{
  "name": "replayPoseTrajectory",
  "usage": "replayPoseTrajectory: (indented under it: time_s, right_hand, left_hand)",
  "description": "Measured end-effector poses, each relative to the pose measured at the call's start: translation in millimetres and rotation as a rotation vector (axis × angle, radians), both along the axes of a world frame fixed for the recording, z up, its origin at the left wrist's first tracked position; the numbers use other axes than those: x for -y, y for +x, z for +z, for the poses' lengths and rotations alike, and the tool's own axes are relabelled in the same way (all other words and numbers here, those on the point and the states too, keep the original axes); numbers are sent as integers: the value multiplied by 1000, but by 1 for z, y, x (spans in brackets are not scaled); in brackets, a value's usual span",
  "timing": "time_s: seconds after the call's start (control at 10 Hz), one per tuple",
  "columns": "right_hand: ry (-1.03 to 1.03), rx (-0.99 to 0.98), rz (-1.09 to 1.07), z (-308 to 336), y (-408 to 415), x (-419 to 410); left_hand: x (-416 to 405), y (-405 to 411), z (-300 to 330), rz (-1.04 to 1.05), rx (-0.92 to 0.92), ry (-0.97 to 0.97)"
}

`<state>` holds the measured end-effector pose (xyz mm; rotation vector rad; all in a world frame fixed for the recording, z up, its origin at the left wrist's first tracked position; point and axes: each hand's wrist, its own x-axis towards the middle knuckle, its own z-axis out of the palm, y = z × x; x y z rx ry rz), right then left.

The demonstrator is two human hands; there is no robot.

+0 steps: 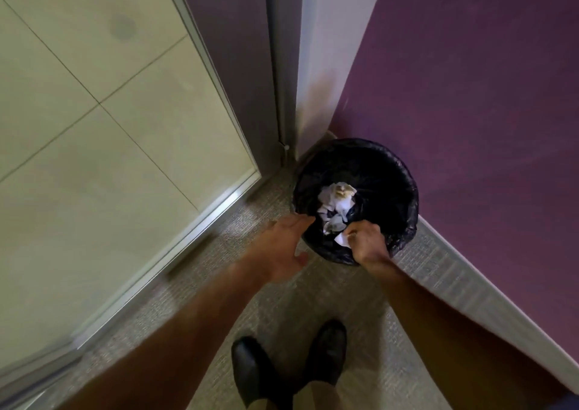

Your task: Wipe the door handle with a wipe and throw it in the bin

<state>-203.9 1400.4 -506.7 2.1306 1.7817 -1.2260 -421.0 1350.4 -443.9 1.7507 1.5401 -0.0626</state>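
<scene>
A round bin (394, 171) lined with a black bag stands on the floor in the corner by the purple wall. Crumpled white papers (336, 204) lie inside it. My right hand (366, 240) is over the bin's near rim, its fingers pinched on a small white wipe (342, 240) that hangs above the bag. My left hand (282, 246) hovers just left of the bin with its fingers spread and nothing in it. No door handle is in view.
A purple wall (470, 96) with a white skirting board runs along the right. A white door frame (316, 65) and a dark door edge rise behind the bin. Cream tiles behind a metal threshold (194, 228) lie to the left. My black shoes (326, 350) stand on grey carpet.
</scene>
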Motion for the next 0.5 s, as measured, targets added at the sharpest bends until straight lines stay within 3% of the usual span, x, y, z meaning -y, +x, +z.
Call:
replayPoseTrajectory:
  time_s: [0.1, 0.3, 0.5]
  right_hand:
    - [29, 46, 83, -24, 0, -3]
    - [36, 56, 18, -28, -2, -5]
    - [47, -146, -192, 47, 3, 24]
  left_hand:
    - [0, 7, -27, -31, -5, 37]
    - [-3, 14, -33, -25, -6, 46]
    - [12, 6, 23, 59, 36, 15]
